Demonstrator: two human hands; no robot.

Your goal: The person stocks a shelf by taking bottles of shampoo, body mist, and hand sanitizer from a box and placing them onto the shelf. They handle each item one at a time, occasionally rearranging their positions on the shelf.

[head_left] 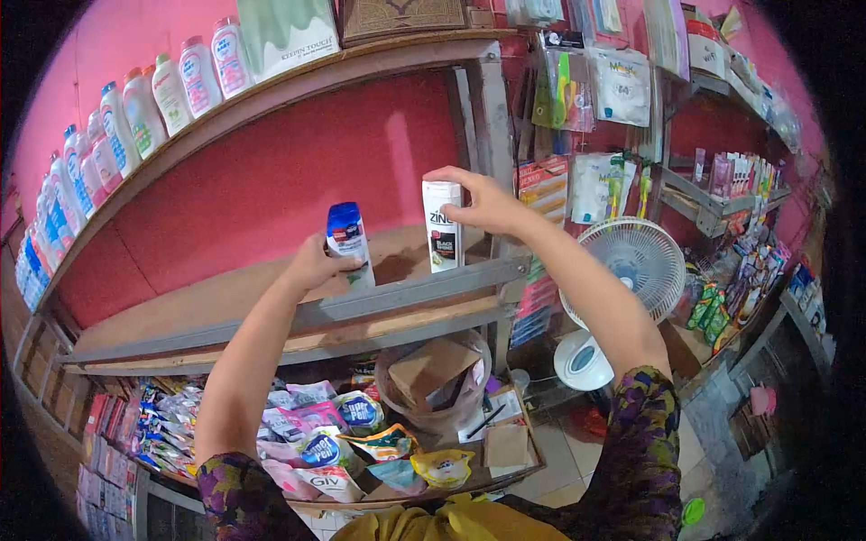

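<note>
My right hand [483,200] grips the upper part of a white ZINC shampoo bottle [445,245], which stands upright at the right end of the middle shelf [207,275]. Its thumb lies across the front and the fingers reach over the top. My left hand [316,264] is closed round a white bottle with a blue cap [347,225], a little to the left and tilted slightly. The thumb crosses its front, and part of its label is hidden. A gap separates the two bottles, and both are just behind the shelf's grey metal front rail [406,288].
Powder bottles [171,95] line the upper shelf. Below are colourful refill pouches [329,446] and a clear tub [433,379] holding cardboard. A white fan [631,270] stands at right, near hanging packets [622,86]. A metal post [496,135] bounds the shelf's right end.
</note>
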